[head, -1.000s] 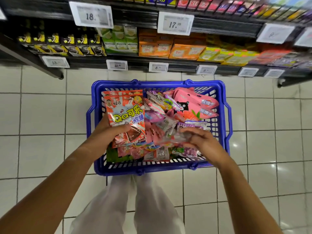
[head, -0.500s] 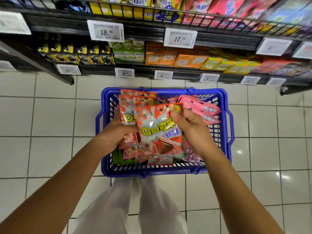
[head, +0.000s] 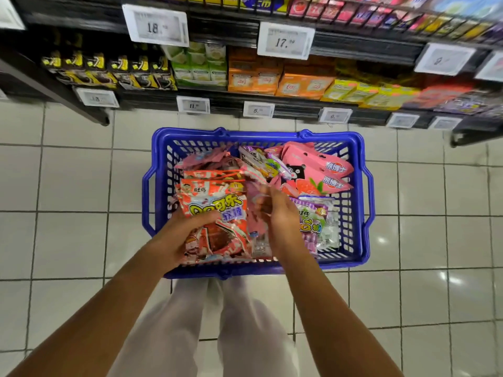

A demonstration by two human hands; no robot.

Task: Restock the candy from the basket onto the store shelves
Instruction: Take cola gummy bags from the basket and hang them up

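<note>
A blue plastic basket (head: 356, 202) stands on the tiled floor, full of candy bags. My left hand (head: 187, 232) grips a stack of red cola-gummy bags (head: 215, 205) over the basket's left half. My right hand (head: 280, 216) reaches in beside that stack, fingers curled among blurred pink bags (head: 255, 213); whether it grips one is unclear. Pink bear-print bags (head: 315, 170) lie at the basket's back right, purple grape gummy bags (head: 318, 224) at the right. Stocked shelves (head: 272, 77) run across the top of the view.
White price tags (head: 284, 40) hang along the shelf edges. Yellow-black, green, orange and yellow packs fill the lower shelf. A shelf foot (head: 100, 119) juts onto the floor at left, another at far right. My pale trouser legs (head: 206, 327) stand just behind the basket.
My right hand let go of the red cola bag it held up and moved right into the pink bags. My left hand now holds the red bags stacked together.
</note>
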